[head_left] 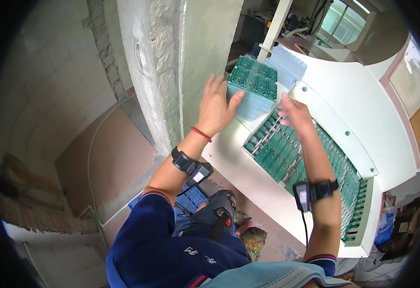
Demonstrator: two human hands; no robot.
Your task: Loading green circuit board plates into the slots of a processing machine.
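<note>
My left hand (217, 108) rests flat against the left side of a stack of green circuit board panels (253, 79) that sits on pale blue sheets (248, 109), thumb touching the stack's edge. My right hand (296, 115) hovers over the near end of a white machine's conveyor (311, 163), fingers curled at the first green boards (277, 149) lying on its rails. Both wrists carry black bands with small devices; a red cord circles the left wrist.
The white machine housing (354, 105) curves away to the right. A rough concrete pillar (171, 57) stands just left of my left arm. Below lie a tiled floor (114, 158), a blue crate (191, 199) and my sandalled foot (219, 211). Clutter sits at the lower right.
</note>
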